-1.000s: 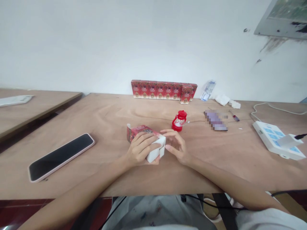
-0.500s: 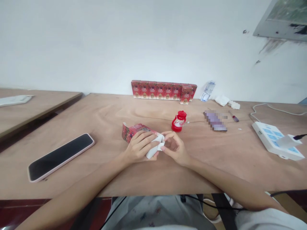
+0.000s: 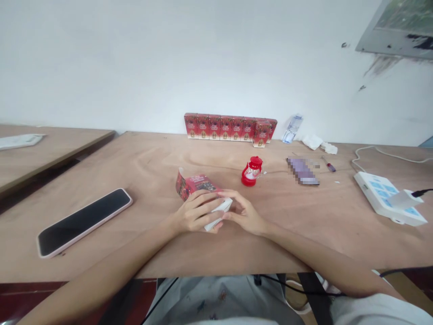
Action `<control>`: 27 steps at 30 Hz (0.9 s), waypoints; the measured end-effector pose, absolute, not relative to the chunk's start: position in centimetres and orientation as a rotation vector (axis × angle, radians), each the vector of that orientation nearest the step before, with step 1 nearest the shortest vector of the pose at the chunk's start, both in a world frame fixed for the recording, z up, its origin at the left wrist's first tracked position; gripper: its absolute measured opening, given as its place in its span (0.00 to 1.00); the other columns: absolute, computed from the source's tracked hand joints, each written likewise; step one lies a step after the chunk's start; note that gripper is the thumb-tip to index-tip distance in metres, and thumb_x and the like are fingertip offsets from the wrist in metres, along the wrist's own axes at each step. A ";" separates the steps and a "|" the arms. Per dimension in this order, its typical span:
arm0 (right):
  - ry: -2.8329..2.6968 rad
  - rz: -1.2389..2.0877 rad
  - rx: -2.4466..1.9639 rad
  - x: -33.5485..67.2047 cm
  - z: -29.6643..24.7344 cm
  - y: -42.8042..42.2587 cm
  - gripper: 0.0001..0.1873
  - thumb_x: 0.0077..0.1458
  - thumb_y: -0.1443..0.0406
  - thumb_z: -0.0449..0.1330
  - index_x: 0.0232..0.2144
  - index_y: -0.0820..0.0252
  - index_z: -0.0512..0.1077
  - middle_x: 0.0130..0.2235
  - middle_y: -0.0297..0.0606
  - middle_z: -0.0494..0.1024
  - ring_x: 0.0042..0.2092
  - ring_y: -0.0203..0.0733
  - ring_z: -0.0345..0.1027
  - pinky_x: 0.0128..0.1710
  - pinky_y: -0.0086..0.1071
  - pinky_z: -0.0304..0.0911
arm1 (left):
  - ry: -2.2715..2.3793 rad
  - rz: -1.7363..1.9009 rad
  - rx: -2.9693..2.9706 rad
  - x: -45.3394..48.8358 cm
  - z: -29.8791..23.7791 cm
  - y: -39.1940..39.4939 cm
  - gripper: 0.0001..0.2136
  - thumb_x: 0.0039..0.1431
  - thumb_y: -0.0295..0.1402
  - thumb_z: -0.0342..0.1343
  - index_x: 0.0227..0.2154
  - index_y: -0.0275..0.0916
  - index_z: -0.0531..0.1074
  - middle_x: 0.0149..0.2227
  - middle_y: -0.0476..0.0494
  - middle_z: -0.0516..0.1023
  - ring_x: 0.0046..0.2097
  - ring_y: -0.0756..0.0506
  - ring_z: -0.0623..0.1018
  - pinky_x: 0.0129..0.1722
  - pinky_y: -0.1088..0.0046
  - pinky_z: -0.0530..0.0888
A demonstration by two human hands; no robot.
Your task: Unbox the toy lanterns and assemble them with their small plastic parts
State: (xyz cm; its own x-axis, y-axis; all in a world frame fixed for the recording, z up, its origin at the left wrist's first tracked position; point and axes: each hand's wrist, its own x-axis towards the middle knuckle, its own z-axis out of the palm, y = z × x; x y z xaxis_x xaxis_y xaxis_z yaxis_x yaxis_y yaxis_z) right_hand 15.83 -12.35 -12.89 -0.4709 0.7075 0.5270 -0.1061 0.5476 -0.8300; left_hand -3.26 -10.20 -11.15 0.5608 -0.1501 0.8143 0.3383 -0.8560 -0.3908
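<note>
A small red printed cardboard box (image 3: 202,182) lies on its side in my hands, low over the table. My left hand (image 3: 196,211) is wrapped round its middle, fingers across the top. At the box's left end a flap sticks up, open. The right end shows white card, with its flaps folded in against the end. My right hand (image 3: 245,214) grips that end between thumb and fingers. Just beyond my right hand stands a small red toy lantern (image 3: 252,171) with a clear middle, touched by neither hand.
Several red boxes (image 3: 226,128) stand in a row by the wall, with one in front. A dark phone-like device (image 3: 84,221) lies at left. To the right are a clear plastic item (image 3: 292,129), crumpled tissue (image 3: 311,141), a screwdriver (image 3: 329,166) and a white power strip (image 3: 385,194).
My right fingers have closed in on the box's right end, and the white flaps that stood open there are now folded in. The lantern has not moved.
</note>
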 end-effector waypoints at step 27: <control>-2.121 -0.734 -0.451 17.5 -12.7 -10.2 0.21 0.53 0.67 0.58 0.50 0.47 0.65 0.57 0.38 0.63 0.58 0.44 0.57 0.54 0.45 0.60 | -1.471 -1.793 -2.746 -3.7 -8.3 -9.9 0.27 0.49 0.35 0.60 0.53 0.44 0.60 0.45 0.44 0.68 0.44 0.47 0.73 0.40 0.69 0.75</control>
State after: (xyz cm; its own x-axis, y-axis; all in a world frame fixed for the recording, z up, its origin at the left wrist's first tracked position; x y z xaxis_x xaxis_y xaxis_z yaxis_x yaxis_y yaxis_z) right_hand 17.48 -10.22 -12.73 -0.5935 0.0612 0.8025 0.5441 0.7653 0.3440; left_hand -3.66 -9.86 -8.34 0.2092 0.8122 0.5446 0.3757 -0.5810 0.7220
